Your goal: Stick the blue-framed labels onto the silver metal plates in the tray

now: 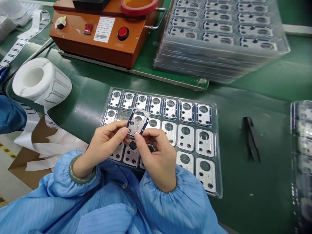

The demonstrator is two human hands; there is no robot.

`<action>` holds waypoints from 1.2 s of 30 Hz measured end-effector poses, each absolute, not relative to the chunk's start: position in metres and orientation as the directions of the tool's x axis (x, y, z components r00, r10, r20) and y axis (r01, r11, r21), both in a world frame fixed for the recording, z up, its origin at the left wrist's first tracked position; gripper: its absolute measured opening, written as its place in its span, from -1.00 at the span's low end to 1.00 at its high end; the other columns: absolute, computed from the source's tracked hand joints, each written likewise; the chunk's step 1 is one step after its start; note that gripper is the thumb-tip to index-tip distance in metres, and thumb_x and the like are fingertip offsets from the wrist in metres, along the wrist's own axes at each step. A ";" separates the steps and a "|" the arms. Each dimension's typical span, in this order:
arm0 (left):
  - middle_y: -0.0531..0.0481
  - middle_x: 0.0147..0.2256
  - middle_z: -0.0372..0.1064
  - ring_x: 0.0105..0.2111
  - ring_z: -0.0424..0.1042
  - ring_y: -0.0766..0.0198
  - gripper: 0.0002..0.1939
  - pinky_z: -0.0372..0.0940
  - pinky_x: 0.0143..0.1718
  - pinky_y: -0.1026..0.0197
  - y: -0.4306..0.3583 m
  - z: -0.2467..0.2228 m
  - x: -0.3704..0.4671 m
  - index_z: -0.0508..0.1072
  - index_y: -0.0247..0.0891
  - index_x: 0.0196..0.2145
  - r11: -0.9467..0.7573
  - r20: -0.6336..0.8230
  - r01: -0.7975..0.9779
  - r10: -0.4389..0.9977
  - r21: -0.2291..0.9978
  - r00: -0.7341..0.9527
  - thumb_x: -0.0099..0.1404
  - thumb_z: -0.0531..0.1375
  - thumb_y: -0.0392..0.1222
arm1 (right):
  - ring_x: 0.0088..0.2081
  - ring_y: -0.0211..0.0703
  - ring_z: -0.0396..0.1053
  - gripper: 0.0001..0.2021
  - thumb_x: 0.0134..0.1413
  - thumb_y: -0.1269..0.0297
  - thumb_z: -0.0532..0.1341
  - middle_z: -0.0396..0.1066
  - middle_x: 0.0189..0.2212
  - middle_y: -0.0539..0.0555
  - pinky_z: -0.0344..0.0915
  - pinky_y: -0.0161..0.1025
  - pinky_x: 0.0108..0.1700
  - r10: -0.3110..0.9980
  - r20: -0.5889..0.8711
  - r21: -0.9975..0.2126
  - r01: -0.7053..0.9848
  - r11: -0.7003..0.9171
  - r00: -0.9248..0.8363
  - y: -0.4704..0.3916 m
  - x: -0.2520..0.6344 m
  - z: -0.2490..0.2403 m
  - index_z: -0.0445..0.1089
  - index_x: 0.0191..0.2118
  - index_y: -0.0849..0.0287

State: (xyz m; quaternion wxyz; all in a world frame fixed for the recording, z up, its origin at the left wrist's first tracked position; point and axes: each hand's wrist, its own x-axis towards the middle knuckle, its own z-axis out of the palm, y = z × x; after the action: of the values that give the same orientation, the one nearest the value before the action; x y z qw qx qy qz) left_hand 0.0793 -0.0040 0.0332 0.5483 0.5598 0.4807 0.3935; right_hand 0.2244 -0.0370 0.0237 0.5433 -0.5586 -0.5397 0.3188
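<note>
Between my two hands is a small metal plate (137,123) with a dark blue frame and a clear film edge at its top. My left hand (104,143) pinches its left side, thumb on top. At its lower right corner, my right hand (157,152) grips it between thumb and fingers. Under the hands lies a clear tray (218,146) of similar silver plates in rows. The top-row plates and one at the left of the second row show blue edges; others are plain silver. My hands and sleeves hide part of the bottom row.
Black tweezers (251,138) lie right of the tray. Stacked filled trays (207,58) stand at the back right, more trays (302,146) at the right edge. An orange machine (97,39) holds red tape (138,8). A label roll (41,79) sits left, above paper strips (60,146).
</note>
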 end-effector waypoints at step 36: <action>0.02 -0.35 0.49 -0.44 0.43 0.38 -0.85 0.33 -0.43 0.34 -0.008 0.029 0.082 0.47 -0.22 -0.23 -0.294 0.275 0.286 0.956 0.912 0.107 0.33 0.11 -0.19 | -0.50 -0.35 0.29 -0.92 0.11 0.44 0.19 0.34 -0.47 -0.08 0.28 -0.37 -0.45 0.942 0.335 -0.894 0.317 0.317 0.003 -0.040 0.227 0.023 0.29 -0.34 0.13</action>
State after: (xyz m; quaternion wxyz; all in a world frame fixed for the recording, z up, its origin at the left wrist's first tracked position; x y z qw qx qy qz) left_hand 0.0821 -0.0083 0.0294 0.3563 0.6532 0.4753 0.4696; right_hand 0.2273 -0.0400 0.0235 0.5056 -0.4960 -0.6346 0.3091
